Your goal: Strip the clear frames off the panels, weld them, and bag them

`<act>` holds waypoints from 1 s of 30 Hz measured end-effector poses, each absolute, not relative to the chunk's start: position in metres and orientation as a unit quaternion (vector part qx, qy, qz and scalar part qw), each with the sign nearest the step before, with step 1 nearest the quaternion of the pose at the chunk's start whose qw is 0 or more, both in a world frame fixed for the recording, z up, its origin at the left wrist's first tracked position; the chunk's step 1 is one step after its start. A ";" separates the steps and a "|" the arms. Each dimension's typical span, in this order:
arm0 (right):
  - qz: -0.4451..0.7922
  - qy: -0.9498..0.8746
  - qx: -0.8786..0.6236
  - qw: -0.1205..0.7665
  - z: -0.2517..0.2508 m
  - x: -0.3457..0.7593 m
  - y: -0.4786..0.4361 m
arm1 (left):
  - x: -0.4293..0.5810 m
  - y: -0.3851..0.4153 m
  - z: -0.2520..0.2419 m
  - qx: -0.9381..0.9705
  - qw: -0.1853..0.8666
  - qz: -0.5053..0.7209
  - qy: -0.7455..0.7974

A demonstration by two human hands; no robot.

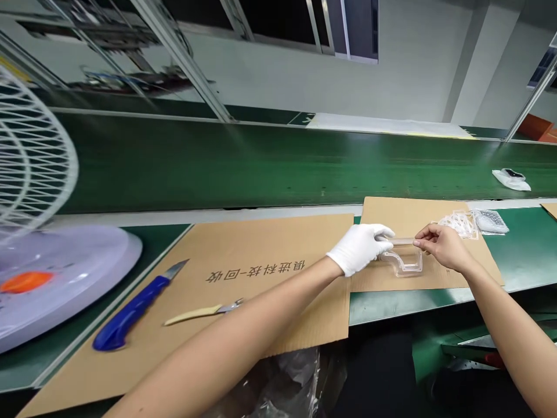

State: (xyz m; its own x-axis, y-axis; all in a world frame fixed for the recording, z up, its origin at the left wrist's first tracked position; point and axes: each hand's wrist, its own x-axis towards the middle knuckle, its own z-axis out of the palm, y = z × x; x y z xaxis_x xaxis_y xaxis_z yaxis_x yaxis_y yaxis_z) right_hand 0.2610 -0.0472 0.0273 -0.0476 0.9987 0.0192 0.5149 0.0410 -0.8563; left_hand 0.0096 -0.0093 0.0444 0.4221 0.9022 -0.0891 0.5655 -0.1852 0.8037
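Note:
My left hand, in a white glove, has its fingers closed on the left end of a clear plastic frame. My bare right hand pinches the upper right of the same frame between thumb and fingers. The frame is see-through, with a stepped lower edge, and is held just over a small cardboard sheet. Beyond my right hand lie a heap of thin white plastic pieces and a clear bag with patterned contents.
On a larger cardboard sheet to the left lie a blue-handled knife and a yellow-handled cutting tool. A fan stands far left. Behind runs a green conveyor belt carrying a small white package. Clear plastic film hangs below.

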 end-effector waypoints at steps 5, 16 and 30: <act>0.384 -0.637 -0.575 0.341 0.017 0.265 -0.035 | 0.004 0.001 0.036 0.690 0.495 0.205 0.488; 0.383 -0.638 -0.571 0.346 0.016 0.265 -0.029 | 0.000 0.005 0.033 0.721 0.442 0.210 0.491; 0.368 -0.640 -0.572 0.357 0.009 0.262 -0.030 | 0.000 0.006 0.029 0.701 0.460 0.207 0.504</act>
State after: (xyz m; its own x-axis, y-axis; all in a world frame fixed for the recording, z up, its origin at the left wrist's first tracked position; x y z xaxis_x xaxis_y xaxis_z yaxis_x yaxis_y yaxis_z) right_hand 0.2621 -0.0295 0.0095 -0.0906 0.9953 0.0354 0.4703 0.0740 -0.8794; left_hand 0.0003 0.0064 0.0291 0.4056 0.8975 -0.1731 0.5163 -0.0686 0.8536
